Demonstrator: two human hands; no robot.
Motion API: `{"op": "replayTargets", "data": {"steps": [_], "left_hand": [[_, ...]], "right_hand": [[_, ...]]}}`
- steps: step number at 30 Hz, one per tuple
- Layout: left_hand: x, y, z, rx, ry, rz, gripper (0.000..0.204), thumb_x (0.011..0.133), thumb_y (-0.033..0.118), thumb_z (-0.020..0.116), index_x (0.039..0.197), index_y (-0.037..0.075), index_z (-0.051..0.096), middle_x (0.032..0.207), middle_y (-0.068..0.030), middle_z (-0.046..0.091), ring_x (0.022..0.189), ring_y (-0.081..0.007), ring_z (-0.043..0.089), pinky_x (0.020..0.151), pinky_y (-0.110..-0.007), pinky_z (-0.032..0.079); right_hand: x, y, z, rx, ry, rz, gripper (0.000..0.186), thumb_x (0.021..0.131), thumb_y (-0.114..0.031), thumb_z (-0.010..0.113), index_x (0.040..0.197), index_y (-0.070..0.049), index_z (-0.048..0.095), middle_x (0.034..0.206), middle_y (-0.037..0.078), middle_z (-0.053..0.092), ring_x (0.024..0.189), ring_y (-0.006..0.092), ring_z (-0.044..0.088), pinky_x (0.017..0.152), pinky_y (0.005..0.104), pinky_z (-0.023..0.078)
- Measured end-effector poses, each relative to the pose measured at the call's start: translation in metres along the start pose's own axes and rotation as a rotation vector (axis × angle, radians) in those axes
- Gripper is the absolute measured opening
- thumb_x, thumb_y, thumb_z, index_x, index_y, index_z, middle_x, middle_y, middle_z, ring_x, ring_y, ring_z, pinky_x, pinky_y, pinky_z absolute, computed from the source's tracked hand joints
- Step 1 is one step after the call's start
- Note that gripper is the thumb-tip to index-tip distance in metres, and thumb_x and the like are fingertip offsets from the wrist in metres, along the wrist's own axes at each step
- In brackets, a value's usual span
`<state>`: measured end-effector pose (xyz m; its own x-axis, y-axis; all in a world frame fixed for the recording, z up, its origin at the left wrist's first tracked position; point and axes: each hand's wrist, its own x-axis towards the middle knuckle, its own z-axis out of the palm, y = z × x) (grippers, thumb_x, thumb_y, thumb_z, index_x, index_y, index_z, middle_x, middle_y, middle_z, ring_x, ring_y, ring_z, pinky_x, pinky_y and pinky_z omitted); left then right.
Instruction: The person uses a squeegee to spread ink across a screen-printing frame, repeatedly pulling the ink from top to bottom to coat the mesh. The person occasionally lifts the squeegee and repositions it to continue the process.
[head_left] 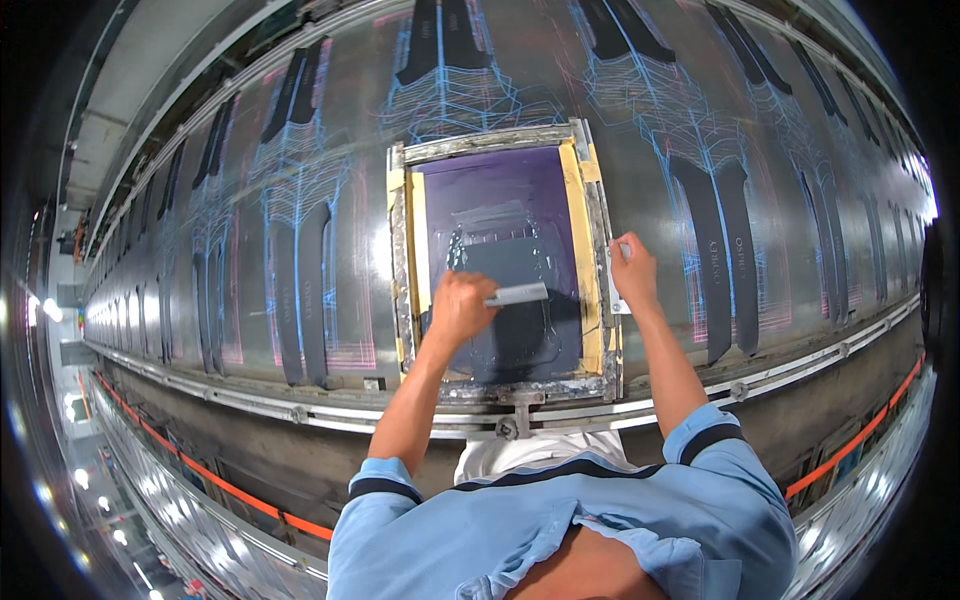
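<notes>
My left hand [463, 302] is closed on a light grey squeegee [520, 293] held across the screen frame [490, 140]. Dark grey ink with wet, glossy streaks [500, 255] lies on the frame's purple mesh [495, 175], edged with yellow tape [575, 190]. My right hand [632, 268] is closed on a pale metal bar or fitting [620, 305] along the frame's right side; its exact shape is partly hidden by the fingers.
The long metal table [370, 250] carries dark fabric strips [715, 260] with blue and pink printed lines, on both sides of the frame. A rail [330, 417] with clamps runs along the near edge, and orange strips [220, 487] lie below it.
</notes>
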<state>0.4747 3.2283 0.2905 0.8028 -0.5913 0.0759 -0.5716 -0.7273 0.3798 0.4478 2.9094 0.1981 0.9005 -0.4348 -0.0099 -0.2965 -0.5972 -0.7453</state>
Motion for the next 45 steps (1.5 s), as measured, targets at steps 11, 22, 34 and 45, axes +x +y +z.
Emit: {"op": "replayTargets", "data": {"steps": [11,22,34,45], "left_hand": [[0.115,-0.082,-0.005,0.019,-0.106,-0.058,0.028,0.068,0.025,0.087,0.087,0.007,0.076,0.084,-0.0111,0.074,0.077,-0.0331,0.069,0.081,-0.043,0.049],[-0.052,0.016,0.017,-0.051,-0.014,0.015,0.019,0.065,0.015,0.084,0.079,0.012,0.074,0.075,-0.0072,0.07,0.071,-0.0272,0.067,0.073,-0.041,0.047],[0.119,-0.089,0.004,0.047,-0.017,-0.03,0.026,0.067,0.025,0.084,0.087,0.011,0.077,0.072,-0.0127,0.07,0.073,-0.0336,0.068,0.079,-0.045,0.047],[-0.078,0.02,0.028,-0.038,0.071,0.012,0.02,0.062,0.009,0.08,0.08,0.013,0.073,0.078,-0.0034,0.068,0.074,-0.0243,0.064,0.074,-0.039,0.043]], "right_hand": [[0.085,-0.155,0.056,-0.372,-0.666,-0.655,0.029,0.082,-0.033,0.078,0.095,-0.008,0.07,0.093,0.012,0.072,0.1,0.032,0.065,0.087,0.0452,0.048],[-0.094,-0.1,0.014,-0.138,-0.57,-0.777,0.024,0.067,-0.012,0.08,0.083,-0.009,0.064,0.075,0.009,0.065,0.085,0.0292,0.065,0.081,0.0437,0.046],[0.094,-0.149,0.073,-0.227,-0.608,-0.565,0.021,0.074,-0.023,0.08,0.085,-0.008,0.07,0.082,0.018,0.072,0.085,0.0404,0.069,0.08,0.0502,0.05],[-0.121,-0.102,0.021,-0.166,-0.513,-0.738,0.024,0.067,-0.009,0.079,0.086,-0.009,0.064,0.079,0.008,0.067,0.086,0.0294,0.065,0.083,0.0422,0.046]]}}
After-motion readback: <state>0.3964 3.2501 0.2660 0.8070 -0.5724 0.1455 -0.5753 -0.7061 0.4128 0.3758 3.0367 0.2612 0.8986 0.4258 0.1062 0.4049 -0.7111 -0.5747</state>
